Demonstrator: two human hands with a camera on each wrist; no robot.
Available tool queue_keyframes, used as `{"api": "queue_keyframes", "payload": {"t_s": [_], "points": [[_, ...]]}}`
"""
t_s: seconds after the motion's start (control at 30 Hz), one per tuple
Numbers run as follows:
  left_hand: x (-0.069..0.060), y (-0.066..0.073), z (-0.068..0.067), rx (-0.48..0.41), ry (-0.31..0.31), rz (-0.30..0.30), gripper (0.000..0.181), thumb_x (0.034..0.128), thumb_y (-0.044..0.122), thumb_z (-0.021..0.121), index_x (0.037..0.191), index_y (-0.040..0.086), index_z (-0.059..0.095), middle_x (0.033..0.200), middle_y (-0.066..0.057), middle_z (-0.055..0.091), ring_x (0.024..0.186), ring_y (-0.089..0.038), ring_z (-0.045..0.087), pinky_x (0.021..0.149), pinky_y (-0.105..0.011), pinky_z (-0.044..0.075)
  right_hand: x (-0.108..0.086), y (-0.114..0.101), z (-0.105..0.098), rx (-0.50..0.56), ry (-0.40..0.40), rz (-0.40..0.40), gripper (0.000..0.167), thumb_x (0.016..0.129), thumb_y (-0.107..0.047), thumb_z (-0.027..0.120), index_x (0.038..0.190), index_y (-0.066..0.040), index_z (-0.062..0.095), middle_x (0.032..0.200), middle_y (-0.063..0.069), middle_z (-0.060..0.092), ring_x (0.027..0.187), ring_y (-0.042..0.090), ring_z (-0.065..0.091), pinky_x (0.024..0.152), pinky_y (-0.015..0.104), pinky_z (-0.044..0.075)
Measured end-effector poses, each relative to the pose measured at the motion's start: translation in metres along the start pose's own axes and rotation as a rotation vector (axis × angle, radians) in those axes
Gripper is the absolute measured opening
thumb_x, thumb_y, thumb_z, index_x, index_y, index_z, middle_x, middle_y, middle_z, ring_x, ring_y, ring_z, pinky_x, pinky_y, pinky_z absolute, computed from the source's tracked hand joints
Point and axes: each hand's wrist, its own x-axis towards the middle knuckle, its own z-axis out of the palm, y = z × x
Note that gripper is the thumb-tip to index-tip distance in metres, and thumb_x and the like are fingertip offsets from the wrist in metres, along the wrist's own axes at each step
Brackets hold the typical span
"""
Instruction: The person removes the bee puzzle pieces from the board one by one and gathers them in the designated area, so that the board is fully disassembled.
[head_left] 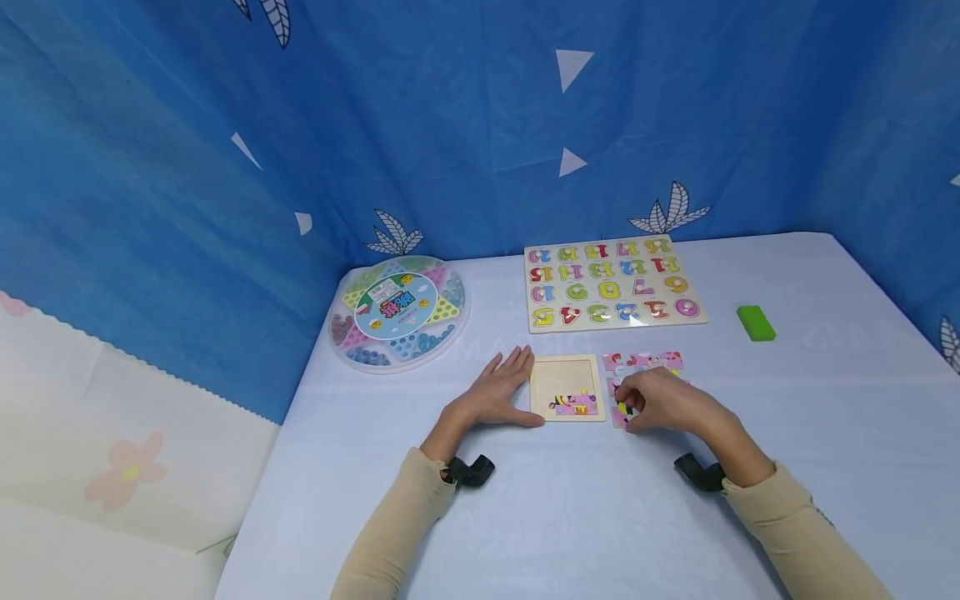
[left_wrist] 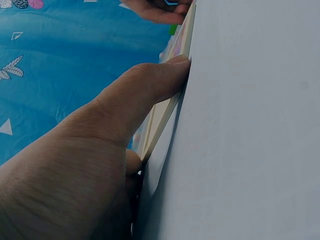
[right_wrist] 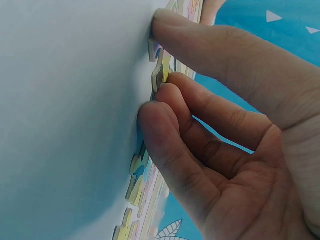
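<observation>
A square wooden puzzle tray [head_left: 564, 375] lies on the table, with joined pink-and-yellow puzzle pieces [head_left: 576, 405] in its lower right part. My left hand [head_left: 501, 393] is spread along the tray's left side. Its thumb [left_wrist: 167, 75] rests against the near edge. My right hand [head_left: 663, 402] is just right of the tray, over loose jigsaw pieces [head_left: 645, 361]. Thumb and curled fingers are around a yellow-and-black puzzle piece [right_wrist: 159, 74], which they pinch low at the table. The hand hides part of the loose pieces.
Behind the tray lies a number puzzle board [head_left: 607, 287]. A round board-game box [head_left: 397, 308] with coloured beads sits at the back left. Toward the right is a green block [head_left: 756, 323]. A blue curtain [head_left: 480, 125] hangs along the table's back edge.
</observation>
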Motion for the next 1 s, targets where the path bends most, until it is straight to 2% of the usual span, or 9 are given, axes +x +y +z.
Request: {"api": "queue_keyframes", "payload": {"t_s": [0.4,1.0], "points": [[0.0003,0.0011,-0.0005,0.016,-0.007,-0.021,0.114,0.0775,0.064,0.068,0.158,0.013,0.006,0.166,0.001,-0.001,0.153,-0.013,-0.007,0.126,-0.039,-0.004,-0.0008,-0.0005,0.0001,0.002,0.001,-0.001,0.036,0.069,-0.015,0.087,0.098,-0.005,0.070,0.081,-0.002,0.061,0.074,0.012,0.051,0.064,0.022,0.047],[-0.0006,0.0017,-0.0016,0.007,-0.006,-0.014,0.114,0.0774,0.064,0.068,0.157,0.012,0.005,0.166,0.001,-0.001,0.153,-0.013,-0.007,0.126,-0.039,-0.004,-0.0006,0.0007,0.0005,0.006,0.006,-0.011,0.035,0.070,-0.014,0.086,0.099,-0.005,0.070,0.082,-0.003,0.061,0.075,0.012,0.051,0.064,0.022,0.047]]}}
